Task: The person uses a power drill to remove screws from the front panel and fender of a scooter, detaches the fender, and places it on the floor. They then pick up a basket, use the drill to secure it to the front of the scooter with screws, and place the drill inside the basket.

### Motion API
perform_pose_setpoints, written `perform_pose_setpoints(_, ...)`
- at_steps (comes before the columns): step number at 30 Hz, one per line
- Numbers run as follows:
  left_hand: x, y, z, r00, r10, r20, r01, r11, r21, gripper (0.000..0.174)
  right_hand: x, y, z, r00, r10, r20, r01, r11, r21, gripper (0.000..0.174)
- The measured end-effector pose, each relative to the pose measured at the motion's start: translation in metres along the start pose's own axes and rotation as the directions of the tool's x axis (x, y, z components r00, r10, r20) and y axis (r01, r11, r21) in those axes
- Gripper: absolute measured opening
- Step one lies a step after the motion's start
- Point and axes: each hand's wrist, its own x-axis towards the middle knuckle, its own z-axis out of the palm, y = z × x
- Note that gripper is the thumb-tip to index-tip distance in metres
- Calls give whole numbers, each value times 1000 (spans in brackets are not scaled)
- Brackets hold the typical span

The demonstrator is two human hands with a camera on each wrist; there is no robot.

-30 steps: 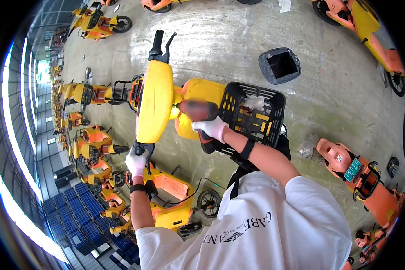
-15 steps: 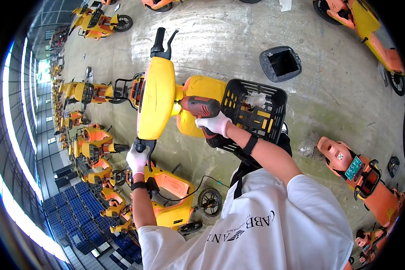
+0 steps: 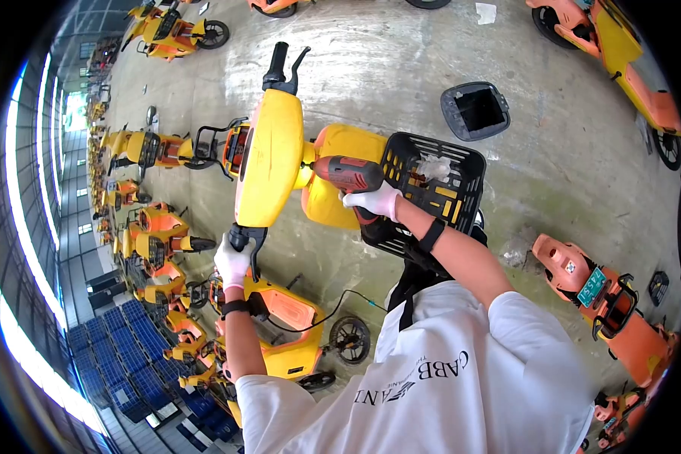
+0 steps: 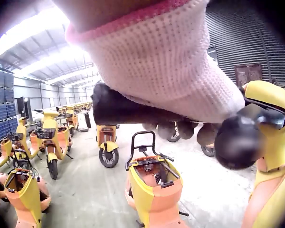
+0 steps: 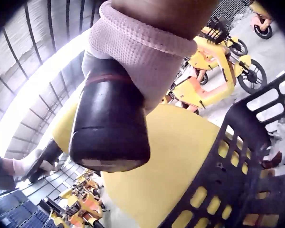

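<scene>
Head view: the drill (image 3: 348,175) lies level, its tip against the right side of the yellow handlebar cover (image 3: 268,163), just left of the black basket (image 3: 440,151). The right hand (image 3: 374,202) has its fingers wrapped round the drill's handle. The left hand (image 3: 233,263) is closed round the near handlebar grip (image 4: 128,111). Judged from this, screw work at the cover is under way and not finished: cover and basket are both mounted. Other scooters (image 3: 147,147) stand at far left.
</scene>
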Motion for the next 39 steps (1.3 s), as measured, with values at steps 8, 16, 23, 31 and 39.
perform_pose_setpoints(8, -5, 42, -32, 775, 514, -366, -543, 839, 31, 49, 4, 7, -7, 999, -4, 34, -10, 919, 395, 14)
perform_pose_setpoints(16, 42, 230, -18, 469, 868, 163, -882, 453, 128, 31, 11, 17, -8, 997, -7, 80, -37, 845, 534, 10)
perform_pose_setpoints(23, 85, 215, 71, 674, 680, 290, -656, 369, 659, 27, 15, 11, -17, 989, 89, 115, -131, 890, 437, 8)
perform_pose_setpoints(31, 102, 234, 84, 840, 374, 394, -535, 696, 479, 39, 35, 4, -39, 981, 80, 178, -157, 868, 472, 23)
perform_pose_setpoints(39, 114, 227, 116, 840, 368, 399, -542, 603, 585, 40, 36, 0, -43, 969, 177, 170, -239, 842, 484, 23)
